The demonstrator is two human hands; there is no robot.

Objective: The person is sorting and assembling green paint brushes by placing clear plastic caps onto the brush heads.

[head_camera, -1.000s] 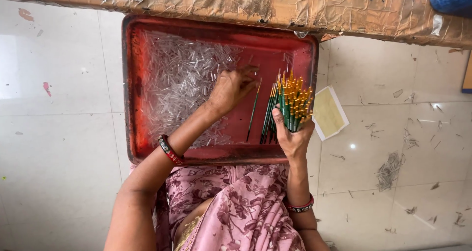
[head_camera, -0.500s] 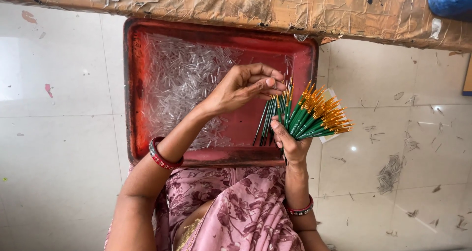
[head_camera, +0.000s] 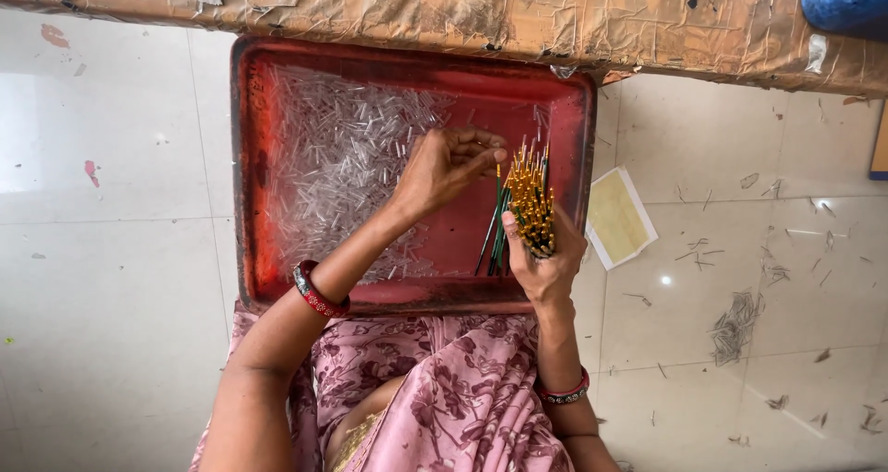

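two hands over red tray [head_camera: 250,167] on floor: right hand [head_camera: 546,264] w/ fingers clamped on upright bunch of green sticks [head_camera: 529,208], tips up for access, left hand [head_camera: 449,165] fingers pinched together beside clear tubes [head_camera: 338,162].

pale tiled floor [head_camera: 111,278] carries red tray [head_camera: 248,176] near centre; yellow paper slip [head_camera: 620,217] just right of it; scattered debris [head_camera: 735,324] further right.

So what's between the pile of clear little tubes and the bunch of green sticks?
In the head view, the left hand and bare red tray floor lie between the clear tubes and the green sticks.
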